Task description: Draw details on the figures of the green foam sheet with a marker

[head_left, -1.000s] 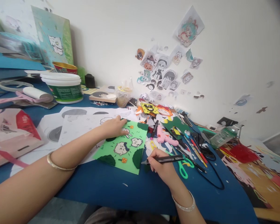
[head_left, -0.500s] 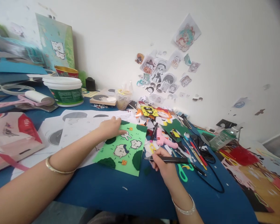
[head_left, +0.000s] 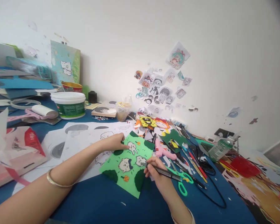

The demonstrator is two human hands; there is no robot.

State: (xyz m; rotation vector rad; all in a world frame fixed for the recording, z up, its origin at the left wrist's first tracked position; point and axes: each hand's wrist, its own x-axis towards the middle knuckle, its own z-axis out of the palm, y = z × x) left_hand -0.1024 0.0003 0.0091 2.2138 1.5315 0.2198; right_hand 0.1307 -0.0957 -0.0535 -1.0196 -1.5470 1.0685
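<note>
My left hand (head_left: 115,142) pinches the upper left edge of a green card (head_left: 113,169), its thumb on the front beside a white rabbit-like figure. Glued-looking cartoon animal faces, dark green patches and small orange flowers cover the card. A black utility knife (head_left: 164,172) is gripped in my right hand (head_left: 157,169), its tip on or just above the card's right part, by a small white animal figure (head_left: 140,161). I cannot tell whether the tip touches. Scissors with turquoise handles (head_left: 183,187) lie right of that hand.
A pink glue gun (head_left: 164,151), pens (head_left: 198,166) and paper scraps lie behind the card. Drawn sheets (head_left: 78,152) spread to the left, with a white tub (head_left: 68,105) beyond. A black cable (head_left: 220,193) curves along the right, near a green bottle (head_left: 221,149).
The card has turned clockwise under my left hand. My right hand has brought the knife tip from beside the card onto or over its right part. My view has tilted upward.
</note>
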